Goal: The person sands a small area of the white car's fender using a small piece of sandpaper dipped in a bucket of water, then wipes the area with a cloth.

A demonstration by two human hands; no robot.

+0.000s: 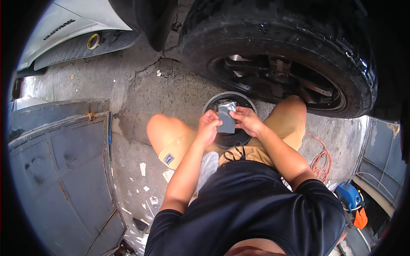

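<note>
- Under you, the floor [171, 81] is rough grey concrete, cracked and strewn with pale scraps [142, 169].
- On your left, the gate [60, 170] is flat, framed, blue-grey metal with rusty streaks.
- Ahead, the tyre [273, 38] is thick, scuffed black rubber around a dark, spoked rim [279, 68].
- On your side of the tyre, the tub [232, 93] is round and black, with a grey edge.
- Your left hand [208, 123] pinches the sheet [226, 121] by its left side, your right hand [248, 120] by its right.
- The sheet, over the tub, is flat, grey, roughly rectangular, with a shiny, wrinkled silver patch [229, 106] at its top.
</note>
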